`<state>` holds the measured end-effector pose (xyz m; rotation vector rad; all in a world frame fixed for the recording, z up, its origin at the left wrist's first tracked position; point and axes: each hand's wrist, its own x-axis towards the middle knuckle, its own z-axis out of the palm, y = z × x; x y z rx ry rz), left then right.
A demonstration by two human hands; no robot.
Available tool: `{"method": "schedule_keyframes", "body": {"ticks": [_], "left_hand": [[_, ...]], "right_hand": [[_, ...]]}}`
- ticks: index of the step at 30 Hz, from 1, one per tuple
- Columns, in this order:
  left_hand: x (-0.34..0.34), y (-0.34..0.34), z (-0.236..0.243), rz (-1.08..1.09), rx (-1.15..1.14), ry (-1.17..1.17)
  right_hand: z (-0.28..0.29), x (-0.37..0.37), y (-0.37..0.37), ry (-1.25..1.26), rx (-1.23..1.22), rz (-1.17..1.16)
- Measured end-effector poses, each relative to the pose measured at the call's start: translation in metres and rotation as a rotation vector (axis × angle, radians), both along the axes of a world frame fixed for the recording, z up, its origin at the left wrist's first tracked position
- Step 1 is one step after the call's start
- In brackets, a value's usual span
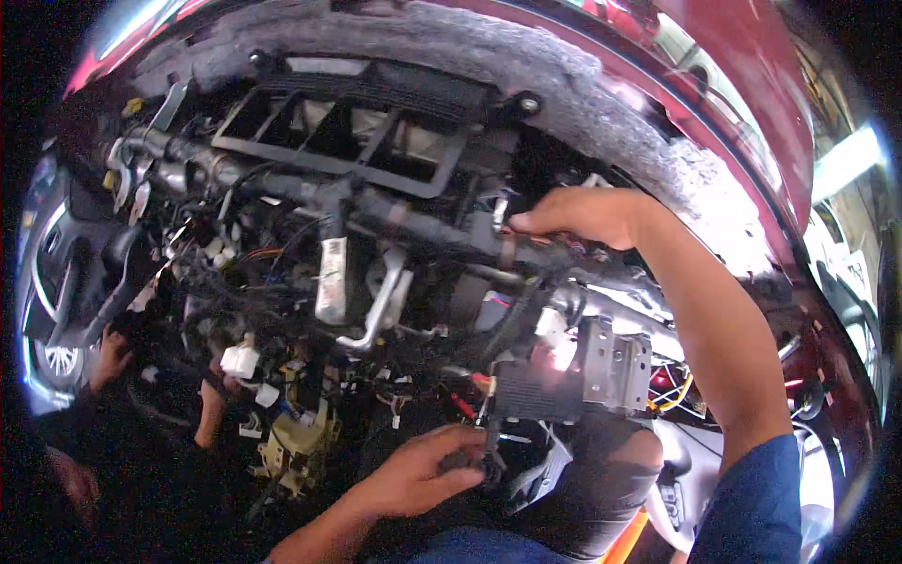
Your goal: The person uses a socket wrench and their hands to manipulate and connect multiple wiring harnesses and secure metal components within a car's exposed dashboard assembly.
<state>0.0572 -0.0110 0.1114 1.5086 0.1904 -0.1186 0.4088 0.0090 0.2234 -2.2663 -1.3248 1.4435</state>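
Observation:
My left hand [423,472] is closed at the lower middle, thumb and fingers around a small dark piece whose kind I cannot make out. It is just below a black ribbed box [537,397] and beside loose wires. My right hand [597,216] reaches over the car's stripped dashboard frame, in front of the dark cross beam [413,221]. Its thumb presses near a small shiny metal piece [500,212]. The other fingers curl down behind parts and are mostly hidden, as is whatever they grip.
A black vent frame [348,141] spans the upper middle. A silver bracket [615,365] stands right of the ribbed box. Wires, a white connector [240,361] and a cream plastic unit [296,442] hang at lower left. Another person's hands [212,406] work at the left.

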Motion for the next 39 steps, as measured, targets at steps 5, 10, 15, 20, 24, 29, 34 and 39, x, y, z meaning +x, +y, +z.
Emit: {"method": "schedule_keyframes", "body": {"ticks": [5,10,15,20,24,29,34,39], "left_hand": [[0.002,-0.001,0.007,0.051,-0.008,-0.074],[0.001,-0.005,0.001,0.099,-0.079,-0.097],[-0.007,-0.001,-0.008,0.159,-0.095,-0.104],[-0.014,0.001,-0.016,0.167,-0.042,-0.070],[-0.020,0.000,-0.018,0.126,0.006,-0.061],[-0.022,0.001,-0.023,0.141,-0.034,-0.069],[-0.022,0.006,-0.018,0.151,-0.039,-0.059],[-0.026,0.010,-0.014,0.172,-0.004,-0.022]], "right_hand": [[-0.003,0.002,-0.008,0.223,-0.021,-0.142],[-0.006,-0.009,-0.007,0.373,0.111,-0.293],[-0.003,-0.012,0.003,0.162,0.108,-0.087],[-0.007,-0.010,0.003,0.094,0.103,-0.118],[-0.016,-0.003,0.001,0.116,0.085,-0.138],[-0.027,0.012,-0.003,0.211,0.081,-0.190],[-0.022,0.007,-0.005,0.061,0.236,-0.022],[-0.016,-0.002,0.000,-0.093,0.246,0.033]]}}
